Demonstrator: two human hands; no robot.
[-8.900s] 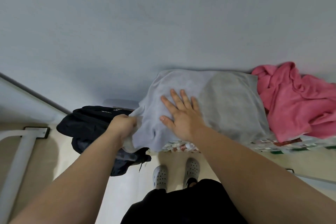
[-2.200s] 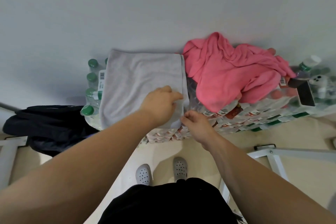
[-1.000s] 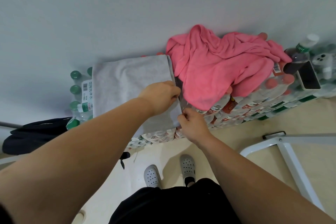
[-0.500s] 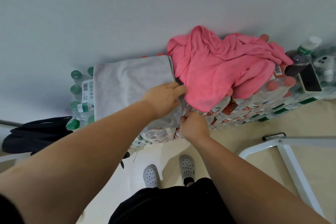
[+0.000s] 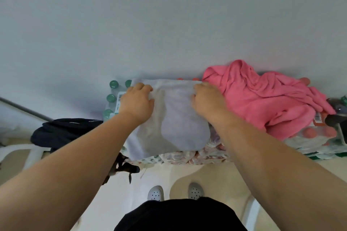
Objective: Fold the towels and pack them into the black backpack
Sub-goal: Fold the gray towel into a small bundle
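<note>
A folded grey towel lies on top of shrink-wrapped packs of water bottles. My left hand grips its far left corner. At the far right corner my right hand holds the towel's edge, fingers curled over it. A crumpled pink towel is heaped on the packs just right of the grey one, touching my right hand. The black backpack slumps on the floor to the left of the packs, partly hidden behind my left forearm.
A pale wall rises right behind the bottle packs. Green bottle caps stick up left of the grey towel. A dark object sits at the far right edge. White metal frames stand on the floor at left and lower right. My shoes are below.
Both hands have left the towel's near right corner and moved to its far edge, one at each far corner. The view has shifted left and down.
</note>
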